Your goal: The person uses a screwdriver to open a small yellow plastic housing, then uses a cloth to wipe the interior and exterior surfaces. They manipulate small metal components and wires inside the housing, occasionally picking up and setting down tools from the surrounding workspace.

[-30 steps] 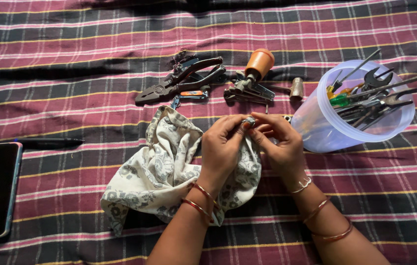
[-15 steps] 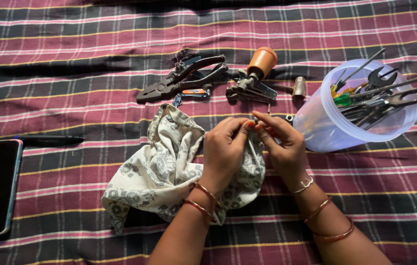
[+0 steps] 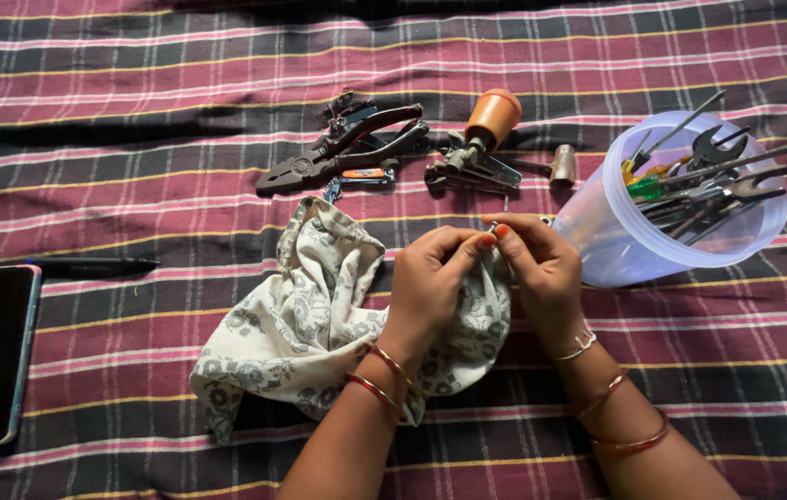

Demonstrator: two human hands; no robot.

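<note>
Presently we pinch a small thin metal piece (image 3: 493,225) between closed fingertips of our left hand (image 3: 430,282) and right hand (image 3: 542,268), above the cream patterned cloth (image 3: 310,315). Near: translucent plastic tub of tools (image 3: 634,241), dark pliers (image 3: 338,153).

Both hands' fingers (image 3: 489,239) pinching patterned cloth (image 3: 319,315)

Soft, even daylight lay over the striped cloth (image 3: 134,74), neither dim nor harsh. Shadows were faint, darkest in a fold along the top. A mild sheen showed on the plastic tub (image 3: 625,250). Focus was sharp throughout, edges barely bent.
</note>
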